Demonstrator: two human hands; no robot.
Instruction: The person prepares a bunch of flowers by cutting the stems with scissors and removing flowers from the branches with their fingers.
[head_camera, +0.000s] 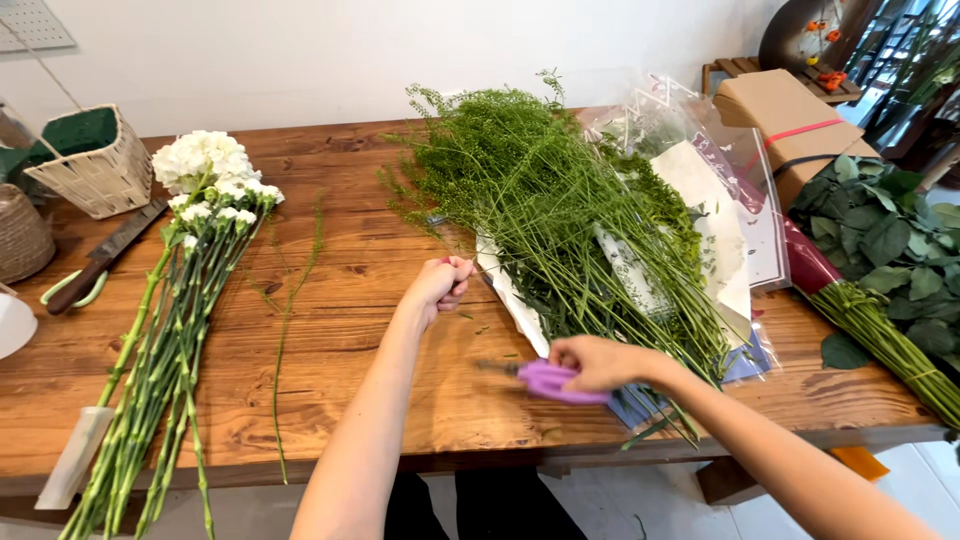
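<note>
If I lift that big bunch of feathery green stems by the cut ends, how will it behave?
The feathery green bunch will probably feel light; its stems look thin and wiry. The bushy tops would likely droop and splay, as the stems lie loose. It may drag the clear wrapping under it.

2 hands (440, 285), 1 scissors (545, 380), ~3 bunches (560, 200).
</note>
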